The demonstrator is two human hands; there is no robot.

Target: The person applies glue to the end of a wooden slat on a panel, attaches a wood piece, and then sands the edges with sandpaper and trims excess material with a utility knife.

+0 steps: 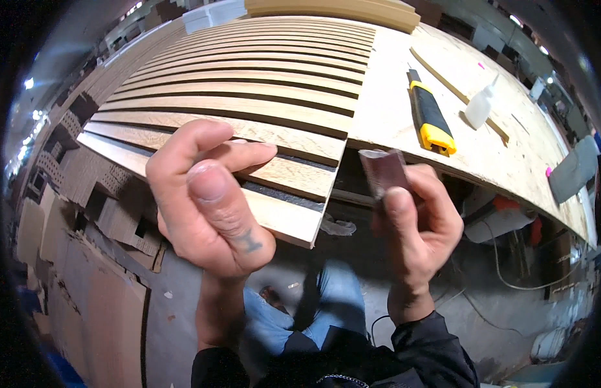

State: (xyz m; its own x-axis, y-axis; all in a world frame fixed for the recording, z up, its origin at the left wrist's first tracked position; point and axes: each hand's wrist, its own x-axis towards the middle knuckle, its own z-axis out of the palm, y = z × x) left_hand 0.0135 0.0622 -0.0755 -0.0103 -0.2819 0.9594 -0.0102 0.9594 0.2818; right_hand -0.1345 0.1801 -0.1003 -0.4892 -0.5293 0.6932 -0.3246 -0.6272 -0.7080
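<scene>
A slatted wooden panel (261, 84) with dark gaps between its light strips lies on a plywood workbench (391, 116), its near corner overhanging the edge. My left hand (206, 200) grips that near edge, fingers over the top of the front slats and thumb raised toward the camera. My right hand (420, 226) holds a folded piece of reddish-brown sandpaper (383, 171) upright, just right of the panel's corner and below the bench edge.
A yellow and black utility knife (431, 116), a small white squeeze bottle (479, 107) and a thin wooden strip (452, 84) lie on the bench to the right. Cardboard sheets (87, 284) cover the floor at left. Cables trail on the floor at right.
</scene>
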